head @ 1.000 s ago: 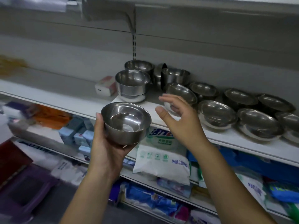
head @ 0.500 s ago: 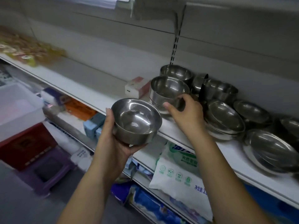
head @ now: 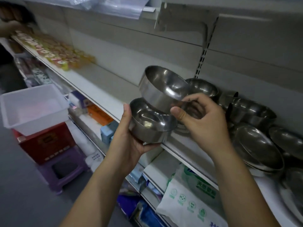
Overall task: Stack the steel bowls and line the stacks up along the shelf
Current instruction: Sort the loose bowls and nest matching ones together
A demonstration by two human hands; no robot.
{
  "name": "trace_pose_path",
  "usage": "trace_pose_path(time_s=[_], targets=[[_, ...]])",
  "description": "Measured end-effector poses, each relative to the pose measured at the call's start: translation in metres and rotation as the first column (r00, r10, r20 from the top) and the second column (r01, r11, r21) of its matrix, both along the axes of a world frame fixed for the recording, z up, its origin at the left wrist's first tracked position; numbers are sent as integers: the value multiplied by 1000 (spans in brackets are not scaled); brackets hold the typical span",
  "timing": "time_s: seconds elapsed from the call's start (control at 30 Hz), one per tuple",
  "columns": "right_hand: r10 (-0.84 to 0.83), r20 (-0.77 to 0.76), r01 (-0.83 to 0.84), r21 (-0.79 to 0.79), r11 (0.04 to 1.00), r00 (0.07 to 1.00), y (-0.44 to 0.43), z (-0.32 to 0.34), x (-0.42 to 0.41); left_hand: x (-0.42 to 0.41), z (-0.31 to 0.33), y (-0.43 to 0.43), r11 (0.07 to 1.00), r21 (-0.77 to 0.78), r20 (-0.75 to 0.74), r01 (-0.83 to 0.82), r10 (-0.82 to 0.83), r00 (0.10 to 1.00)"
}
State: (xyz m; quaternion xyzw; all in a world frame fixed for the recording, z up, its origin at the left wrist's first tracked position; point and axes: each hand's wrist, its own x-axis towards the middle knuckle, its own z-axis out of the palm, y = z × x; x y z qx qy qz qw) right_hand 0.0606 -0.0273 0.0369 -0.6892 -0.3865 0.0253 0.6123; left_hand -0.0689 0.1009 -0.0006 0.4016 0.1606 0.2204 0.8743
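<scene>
Your left hand (head: 129, 143) cups one steel bowl (head: 150, 125) in front of the shelf (head: 105, 102) edge. Your right hand (head: 203, 122) pinches a second bowl (head: 161, 89), tilted, its base entering the first; more bowls (head: 255, 145) lie rightward.

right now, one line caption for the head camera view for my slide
Right hand lowers a tilted steel bowl into the bowl held by the left hand, at the shelf.

No text can be read with certainty: green round symbols and blurred green characters are printed on the white bag (head: 188, 203) below the shelf (head: 105, 97), and nothing legible is seen elsewhere
</scene>
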Motion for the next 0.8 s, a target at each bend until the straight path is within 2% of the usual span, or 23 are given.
trace_pose_path(time_s=[0.17, 0.37, 0.5, 0.63, 0.73, 0.8], targets=[[129, 38, -126, -60, 990, 991, 18, -13, 3, 5, 0, 9, 999, 25, 40, -33, 32, 999], [139, 74, -124, -177, 976, 988, 20, -15, 10, 14, -8, 16, 998, -7, 86, -57, 57, 995], [165, 31, -156, -203, 967, 986, 20, -9, 17, 21, -9, 21, 997, -30, 92, -65, 67, 993], [-1, 8, 2, -140, 990, 1000, 19, 3, 34, 30, -5, 33, 995, -50, 95, -88, 93, 991], [-184, 86, 198, -201, 959, 979, 19, 9, 52, 40, -4, 49, 996, -41, 100, -79, 83, 991], [-243, 118, 266, -262, 928, 963, 22, 15, 63, 48, -5, 62, 998, -21, 98, -53, 55, 994]])
